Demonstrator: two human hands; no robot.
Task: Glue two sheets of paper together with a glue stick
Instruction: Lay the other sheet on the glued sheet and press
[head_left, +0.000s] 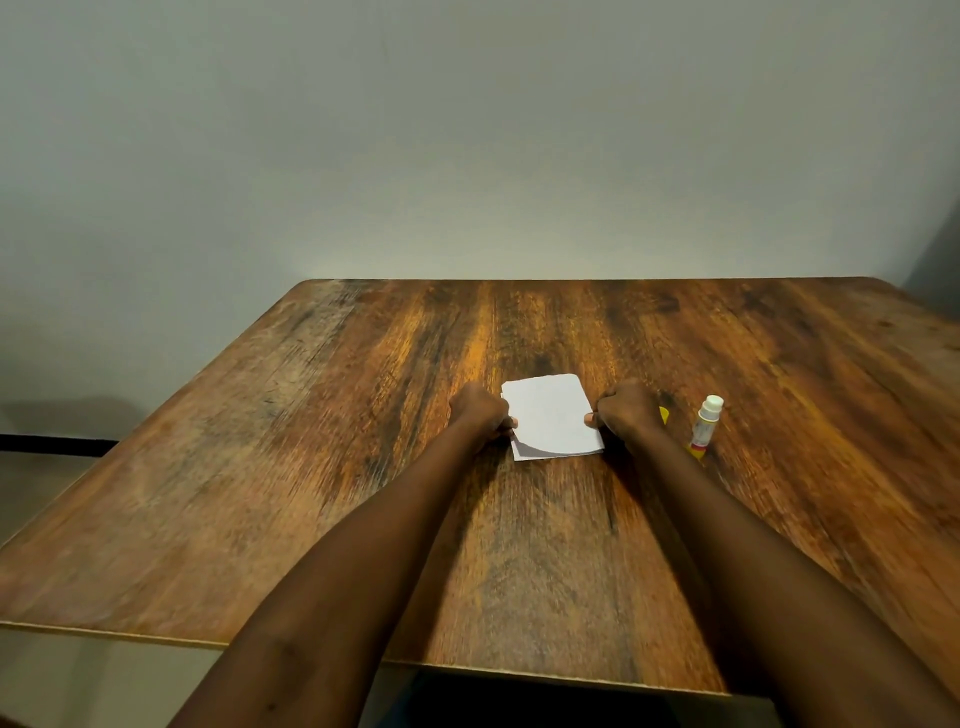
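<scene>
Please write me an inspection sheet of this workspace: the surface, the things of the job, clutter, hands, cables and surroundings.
Surface: wooden table, streaked brown grain.
Job's things: white top sheet, bowed up over the bottom sheet, whose near left corner shows; glue stick to their right, with a white end and a yellow base.
Clutter: small yellow object, partly hidden behind the right hand; cannot tell what it is.
Hands: left hand pinches the top sheet's left edge; right hand pinches its right edge.
Cables: dark strip low at the left; cannot tell if it is a cable.
Surroundings: plain grey wall behind the table.
</scene>
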